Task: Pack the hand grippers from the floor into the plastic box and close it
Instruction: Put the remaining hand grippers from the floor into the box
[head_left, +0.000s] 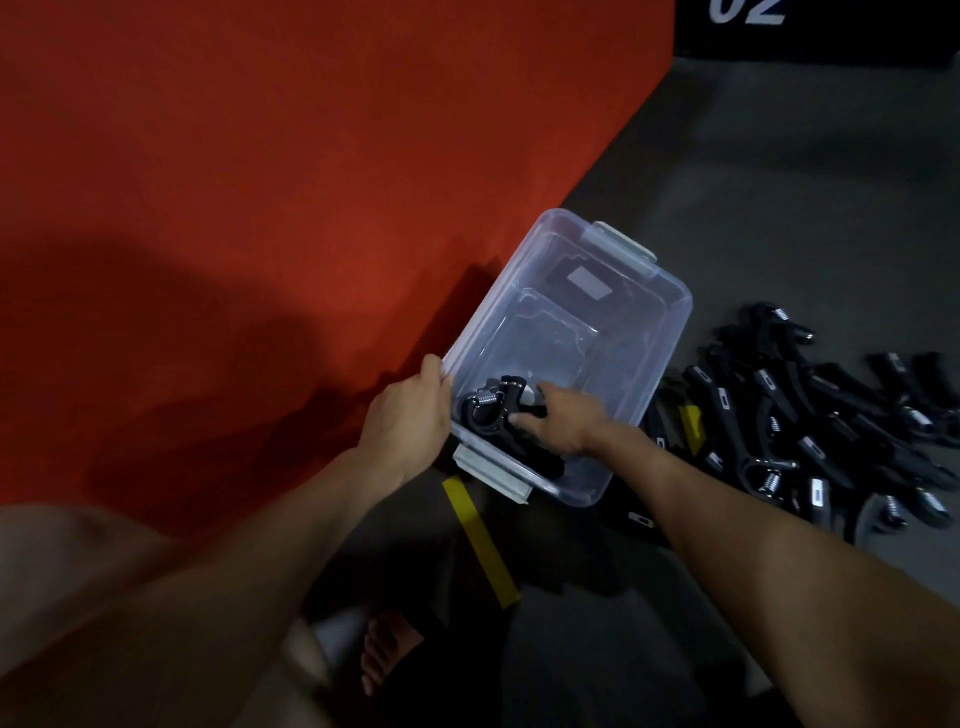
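Note:
A clear plastic box (670, 332) with grey latches stands open on the grey floor beside a red mat. My left hand (410, 410) grips the box's near left rim. Inside the near end of the box, my right hand (563, 421) holds a black hand gripper (493, 410) with a metal spring, fingers curled round one of its handles. A pile of several black hand grippers (810, 426) lies on the floor to the right of the box. No lid is in view.
The red mat (260, 208) covers the left and upper part of the view, its edge touching the box. Yellow tape strips (480, 540) mark the floor below the box. My bare foot (384, 649) is at the bottom. A black block marked 02 (810, 31) stands far right.

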